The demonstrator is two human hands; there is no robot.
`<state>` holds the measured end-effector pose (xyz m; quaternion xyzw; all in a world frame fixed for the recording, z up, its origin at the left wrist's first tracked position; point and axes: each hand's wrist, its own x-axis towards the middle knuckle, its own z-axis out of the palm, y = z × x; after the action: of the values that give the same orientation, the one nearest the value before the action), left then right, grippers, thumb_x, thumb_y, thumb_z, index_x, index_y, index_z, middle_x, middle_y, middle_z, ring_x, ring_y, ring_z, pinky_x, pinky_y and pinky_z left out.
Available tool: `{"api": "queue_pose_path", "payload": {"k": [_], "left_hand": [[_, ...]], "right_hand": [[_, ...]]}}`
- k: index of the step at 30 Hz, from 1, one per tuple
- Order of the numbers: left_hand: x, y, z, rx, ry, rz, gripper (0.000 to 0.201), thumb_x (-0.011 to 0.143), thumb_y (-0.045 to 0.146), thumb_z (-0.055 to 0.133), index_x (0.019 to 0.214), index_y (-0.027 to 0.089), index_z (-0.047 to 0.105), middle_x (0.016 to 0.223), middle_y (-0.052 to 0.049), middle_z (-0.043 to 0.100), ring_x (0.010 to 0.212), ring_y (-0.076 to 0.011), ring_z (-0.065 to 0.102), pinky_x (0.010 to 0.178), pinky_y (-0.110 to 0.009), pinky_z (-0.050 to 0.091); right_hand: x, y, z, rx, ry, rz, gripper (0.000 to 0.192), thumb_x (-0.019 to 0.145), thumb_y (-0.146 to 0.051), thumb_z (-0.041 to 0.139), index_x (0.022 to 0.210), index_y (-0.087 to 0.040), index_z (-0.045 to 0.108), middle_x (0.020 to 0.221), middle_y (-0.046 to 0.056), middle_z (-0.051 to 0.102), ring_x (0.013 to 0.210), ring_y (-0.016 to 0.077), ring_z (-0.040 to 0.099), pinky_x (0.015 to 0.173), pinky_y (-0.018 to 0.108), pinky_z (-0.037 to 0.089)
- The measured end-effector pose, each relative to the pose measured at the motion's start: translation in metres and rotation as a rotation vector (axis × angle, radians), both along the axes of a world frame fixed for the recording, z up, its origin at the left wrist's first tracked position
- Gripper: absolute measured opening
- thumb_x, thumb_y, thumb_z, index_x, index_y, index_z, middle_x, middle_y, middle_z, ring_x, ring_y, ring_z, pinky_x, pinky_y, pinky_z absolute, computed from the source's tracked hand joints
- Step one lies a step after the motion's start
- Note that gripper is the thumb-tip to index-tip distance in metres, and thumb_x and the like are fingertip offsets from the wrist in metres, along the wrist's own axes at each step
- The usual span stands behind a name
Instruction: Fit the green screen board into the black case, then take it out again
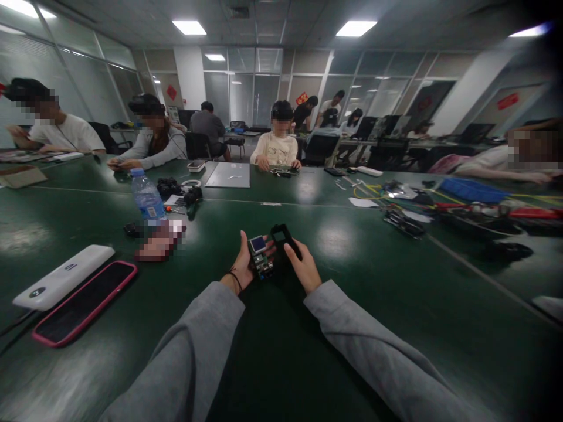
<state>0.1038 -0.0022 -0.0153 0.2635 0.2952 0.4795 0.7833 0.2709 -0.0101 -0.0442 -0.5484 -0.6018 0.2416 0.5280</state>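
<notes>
My left hand [242,265] holds a small green circuit board [260,258] with a little blue screen on top, just above the dark green table [334,305]. My right hand [302,266] grips a black plastic casing [285,240] with a rectangular window, held right beside the board and touching it. Both arms wear grey sleeves, and a dark band circles my left wrist.
A pink-cased phone [83,302] and a white power bank [64,276] lie at the left. A water bottle [148,198] stands behind them. Tools, cables and a blue tray [472,190] crowd the right side. Other people sit at the far edge.
</notes>
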Motion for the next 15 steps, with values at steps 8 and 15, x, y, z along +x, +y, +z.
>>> {"api": "queue_pose_path", "payload": {"k": [8,15], "left_hand": [[-0.001,0.003,-0.006,0.015,0.002,-0.061,0.078,0.070,0.078,0.033,0.114,0.018,0.057,0.122,-0.016,0.056,0.110,-0.0276,0.055,0.089,-0.041,0.045],[-0.005,0.003,-0.001,-0.020,-0.116,-0.080,0.078,0.070,0.076,0.036,0.117,0.015,0.054,0.129,-0.016,0.051,0.114,-0.0288,0.052,0.093,-0.041,0.043]], "right_hand": [[0.005,-0.004,0.003,-0.002,-0.111,-0.060,0.053,0.071,-0.040,0.061,0.117,-0.017,0.048,0.106,0.009,0.057,0.098,0.0212,0.056,0.089,0.040,0.045],[0.054,0.005,0.011,0.012,-0.212,-0.286,0.058,0.069,-0.046,0.060,0.118,-0.017,0.049,0.104,0.009,0.060,0.092,0.0220,0.059,0.083,0.039,0.046]]}}
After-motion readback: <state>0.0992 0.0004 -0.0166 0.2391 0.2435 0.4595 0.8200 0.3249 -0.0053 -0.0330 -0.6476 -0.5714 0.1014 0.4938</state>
